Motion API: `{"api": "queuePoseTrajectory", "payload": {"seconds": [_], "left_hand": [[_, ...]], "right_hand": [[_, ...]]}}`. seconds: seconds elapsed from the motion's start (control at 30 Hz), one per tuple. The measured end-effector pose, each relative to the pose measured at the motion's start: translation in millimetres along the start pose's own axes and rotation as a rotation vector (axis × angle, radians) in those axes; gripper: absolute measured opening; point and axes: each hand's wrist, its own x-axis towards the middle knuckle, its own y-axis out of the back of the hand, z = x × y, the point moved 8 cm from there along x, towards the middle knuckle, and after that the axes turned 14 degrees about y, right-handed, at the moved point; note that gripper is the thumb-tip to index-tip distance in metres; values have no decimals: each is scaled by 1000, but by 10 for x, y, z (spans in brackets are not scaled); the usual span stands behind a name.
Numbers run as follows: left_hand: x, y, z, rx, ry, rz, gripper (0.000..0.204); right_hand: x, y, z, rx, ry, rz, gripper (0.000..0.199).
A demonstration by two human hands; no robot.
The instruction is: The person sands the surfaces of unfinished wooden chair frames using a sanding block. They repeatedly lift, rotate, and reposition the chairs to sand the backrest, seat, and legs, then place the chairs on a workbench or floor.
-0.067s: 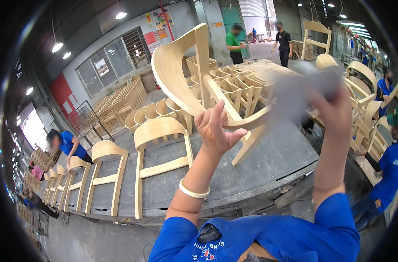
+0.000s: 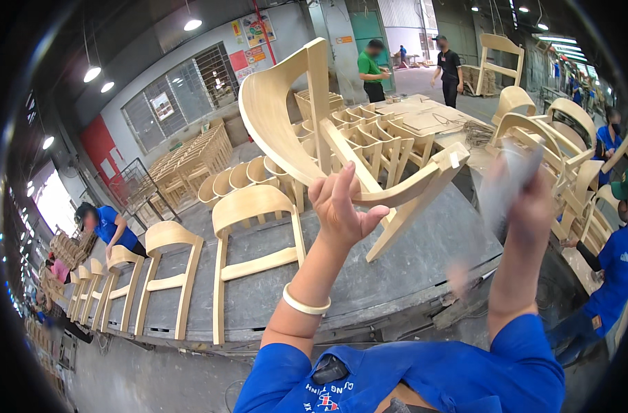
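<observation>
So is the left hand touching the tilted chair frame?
Touching: the head view shows the left hand gripping the curved rail of the tilted chair frame, thumb under it.

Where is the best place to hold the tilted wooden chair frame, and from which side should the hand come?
Probably the slim lower rail of the chair frame, taken from below as the left hand does: it is narrow enough to grasp, and the broad curved backrest hangs tilted above it.
</observation>
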Motion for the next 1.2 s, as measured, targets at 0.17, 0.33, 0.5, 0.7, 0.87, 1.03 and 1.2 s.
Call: {"api": "queuePoseTrajectory", "payload": {"seconds": [0.17, 0.33, 0.5, 0.7, 0.87, 1.03, 1.2], "left_hand": [[-25, -82, 349, 32, -66, -151, 49], [-200, -111, 824, 100, -114, -274, 27], [-53, 639, 699, 22, -191, 73, 39], [555, 911, -1463, -879, 1141, -39, 46], [399, 836, -1683, -1292, 1222, -370, 45], [446, 554, -1384, -1752, 1162, -697, 48], [635, 207, -888, -1836, 1100, -779, 51]], "right_hand": [[-1323, -287, 1445, 700, -545, 273, 28], [-1509, -163, 1798, 1001, -276, 409, 47], [-1511, -48, 1450, 1012, -173, 341, 37], [-1946, -110, 1132, 971, -130, 365, 39], [-2438, -182, 943, 950, -291, 490, 44], [-2840, 254, 829, 907, -271, 716, 50], [-2967, 610, 167, 675, -170, 634, 62]]}}
